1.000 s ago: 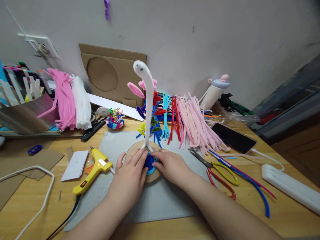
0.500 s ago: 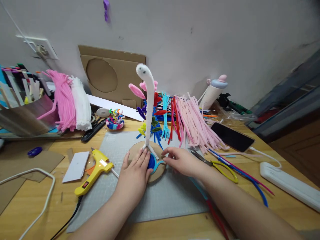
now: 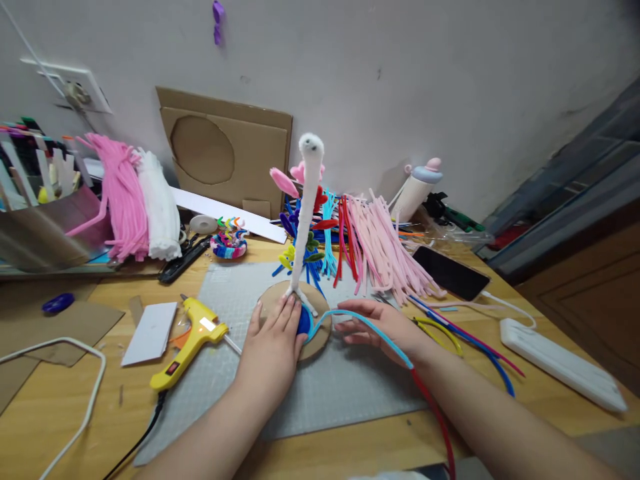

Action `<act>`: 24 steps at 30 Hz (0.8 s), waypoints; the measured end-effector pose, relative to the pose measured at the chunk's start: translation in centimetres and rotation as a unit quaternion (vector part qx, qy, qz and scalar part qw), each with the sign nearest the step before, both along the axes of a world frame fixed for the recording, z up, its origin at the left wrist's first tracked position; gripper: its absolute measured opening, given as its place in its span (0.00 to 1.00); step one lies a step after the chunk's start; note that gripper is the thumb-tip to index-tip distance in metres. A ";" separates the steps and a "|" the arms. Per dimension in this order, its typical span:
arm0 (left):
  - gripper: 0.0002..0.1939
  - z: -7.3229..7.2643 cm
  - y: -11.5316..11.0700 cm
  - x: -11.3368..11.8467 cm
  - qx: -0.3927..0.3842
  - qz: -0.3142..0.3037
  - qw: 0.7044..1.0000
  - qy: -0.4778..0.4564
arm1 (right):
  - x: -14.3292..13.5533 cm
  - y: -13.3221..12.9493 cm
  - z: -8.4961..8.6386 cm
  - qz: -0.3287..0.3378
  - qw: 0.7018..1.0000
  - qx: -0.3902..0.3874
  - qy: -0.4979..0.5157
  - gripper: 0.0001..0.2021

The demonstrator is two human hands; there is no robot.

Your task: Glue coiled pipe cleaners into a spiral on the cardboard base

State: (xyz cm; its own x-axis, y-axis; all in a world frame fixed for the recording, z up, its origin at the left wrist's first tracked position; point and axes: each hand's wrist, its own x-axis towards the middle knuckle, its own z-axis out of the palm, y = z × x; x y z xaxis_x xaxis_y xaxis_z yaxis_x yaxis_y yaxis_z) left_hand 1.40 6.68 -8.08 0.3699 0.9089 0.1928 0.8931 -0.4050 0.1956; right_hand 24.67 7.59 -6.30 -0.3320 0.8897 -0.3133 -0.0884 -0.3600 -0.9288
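Note:
My left hand [image 3: 275, 333] lies flat, fingers outstretched, on a round cardboard base [image 3: 273, 298] and partly covers a dark blue pipe-cleaner coil [image 3: 304, 320]. A light blue pipe cleaner [image 3: 369, 325] edges the coil, then arches right over my right hand [image 3: 373, 327]. It joins a red pipe cleaner [image 3: 434, 400] that runs down across my right forearm. My right hand is beside the base, fingers apart and gripping nothing. From the base rises a white fuzzy stem [image 3: 302, 233] with dark dots on its top. Coloured pipe-cleaner petals [image 3: 284, 181] show behind it.
A yellow glue gun [image 3: 193, 343] rests left on the grey cutting mat [image 3: 345, 397]. Yellow-handled scissors [image 3: 440, 333], a phone [image 3: 451, 272] and a white power strip [image 3: 560, 363] lie right. Bundles of pink pipe cleaners [image 3: 385, 247] lie behind; cardboard [image 3: 260, 147] leans on the wall.
My right hand has let go of the light blue pipe cleaner and opened, moving slightly right. The strand now arches up over that hand. My left hand stays on the base.

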 end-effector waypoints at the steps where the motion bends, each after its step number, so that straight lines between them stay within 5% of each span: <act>1: 0.24 0.0 0.0 0.0 0.000 0.000 1.000 0.000 | -0.6 0.3 -0.1 0.000 0.999 0.029 -0.030 0.21; 8: 0.24 -0.1 -0.1 0.1 -0.001 0.000 1.000 -0.001 | -3.6 1.5 0.3 -0.013 0.977 0.153 -0.147 0.17; 14: 0.24 -0.1 -0.2 0.1 -0.005 0.002 1.000 -0.005 | -2.6 -0.4 0.0 -0.021 0.956 0.134 -0.261 0.13; 18: 0.24 -0.1 -0.2 0.1 -0.009 0.003 1.000 -0.008 | -2.4 -1.3 0.2 0.041 0.902 0.175 -0.393 0.08; 24: 0.24 0.0 -0.1 0.2 -0.008 0.001 1.000 -0.009 | -3.9 0.7 1.0 0.031 0.841 0.253 -0.477 0.07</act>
State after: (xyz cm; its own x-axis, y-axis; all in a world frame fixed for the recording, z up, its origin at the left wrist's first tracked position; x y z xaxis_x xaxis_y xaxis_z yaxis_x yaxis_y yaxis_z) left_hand 1.60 6.57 -8.13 0.3639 0.9129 0.1851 0.8903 -0.3993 0.2191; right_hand 20.74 8.26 -5.34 -0.1951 0.9795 -0.0501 0.7885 0.1263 -0.6019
